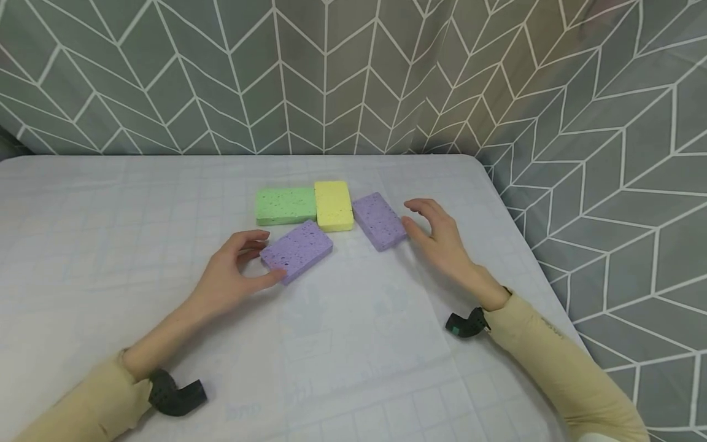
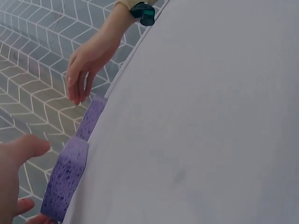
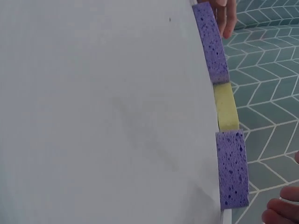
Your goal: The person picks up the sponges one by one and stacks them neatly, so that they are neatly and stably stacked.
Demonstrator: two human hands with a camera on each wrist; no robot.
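Four-sided sponges lie together on the white table. My left hand (image 1: 234,270) is at the left purple sponge (image 1: 297,250), its thumb over the near corner and its fingertips by the left end. In the left wrist view the thumb (image 2: 35,147) stands apart from this sponge (image 2: 63,186), with other fingertips close to its lower end. My right hand (image 1: 442,239), fingers loosely bent, is just right of the other purple sponge (image 1: 379,221). In the right wrist view its fingers (image 3: 282,212) are apart from that sponge (image 3: 232,170).
A green sponge (image 1: 285,206) lies behind the left purple one, its right end against an upright-turned yellow sponge (image 1: 334,206). The white table (image 1: 353,368) ends on the right at a slanting edge. Patterned grey curtain (image 1: 298,73) hangs behind and to the right.
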